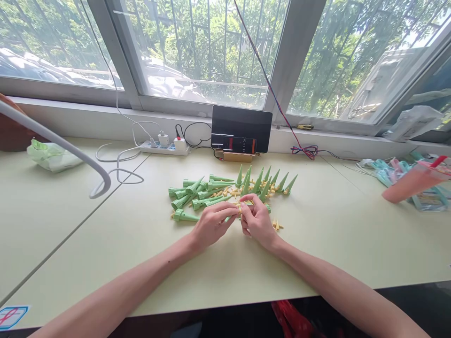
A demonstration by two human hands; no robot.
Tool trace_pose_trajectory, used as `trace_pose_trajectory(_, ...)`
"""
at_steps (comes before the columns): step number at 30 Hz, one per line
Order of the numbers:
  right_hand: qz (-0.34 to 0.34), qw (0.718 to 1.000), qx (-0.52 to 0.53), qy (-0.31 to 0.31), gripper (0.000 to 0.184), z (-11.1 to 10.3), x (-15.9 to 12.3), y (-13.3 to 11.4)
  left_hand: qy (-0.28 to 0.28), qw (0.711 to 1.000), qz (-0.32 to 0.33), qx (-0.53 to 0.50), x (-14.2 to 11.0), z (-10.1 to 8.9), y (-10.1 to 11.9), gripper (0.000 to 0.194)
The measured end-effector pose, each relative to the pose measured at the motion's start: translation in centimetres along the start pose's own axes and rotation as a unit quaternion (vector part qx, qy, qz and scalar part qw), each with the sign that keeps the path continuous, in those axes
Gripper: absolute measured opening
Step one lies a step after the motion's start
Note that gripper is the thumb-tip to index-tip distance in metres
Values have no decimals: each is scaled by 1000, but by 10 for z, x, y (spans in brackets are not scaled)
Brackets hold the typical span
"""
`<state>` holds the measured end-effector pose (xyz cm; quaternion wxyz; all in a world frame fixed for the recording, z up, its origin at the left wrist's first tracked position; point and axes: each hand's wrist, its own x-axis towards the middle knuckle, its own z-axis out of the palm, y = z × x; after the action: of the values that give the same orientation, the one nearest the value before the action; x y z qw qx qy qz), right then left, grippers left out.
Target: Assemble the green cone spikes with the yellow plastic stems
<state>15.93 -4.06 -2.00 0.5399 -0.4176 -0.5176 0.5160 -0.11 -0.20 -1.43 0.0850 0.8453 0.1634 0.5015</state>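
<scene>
The green cones [186,216] look smooth plastic, the tabletop [334,230] smooth, the black screen [241,123] glossy

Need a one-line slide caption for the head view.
Left hand and right hand close together by green cones and small yellow parts on a pale table.

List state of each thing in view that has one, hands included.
Left hand: fingers curled, grip partly hidden
Right hand: fingers curled, grip partly hidden
Left green cones: lying, piled
Right green cones: points up
Yellow pieces: scattered
Phone: sideways, digits lit
Dark panel: propped upright
Power strip: plugs inserted
Cup: straw in
</scene>
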Motion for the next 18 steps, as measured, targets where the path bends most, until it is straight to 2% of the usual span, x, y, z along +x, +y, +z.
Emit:
trace_pose_trajectory(5,4,1000,-7,3,24,-1,1,1,-11,1000,-25,-12,1,-1,0,13)
trace_pose_trajectory(11,-21,999,-38,19,28,-1,4,6,-19,990,-131,-52,2,-2,0,7)
trace_pose_trajectory(18,-55,996,-65,17,26,-5,5,5,-6,967,-234,-104,4,-3,1,11)
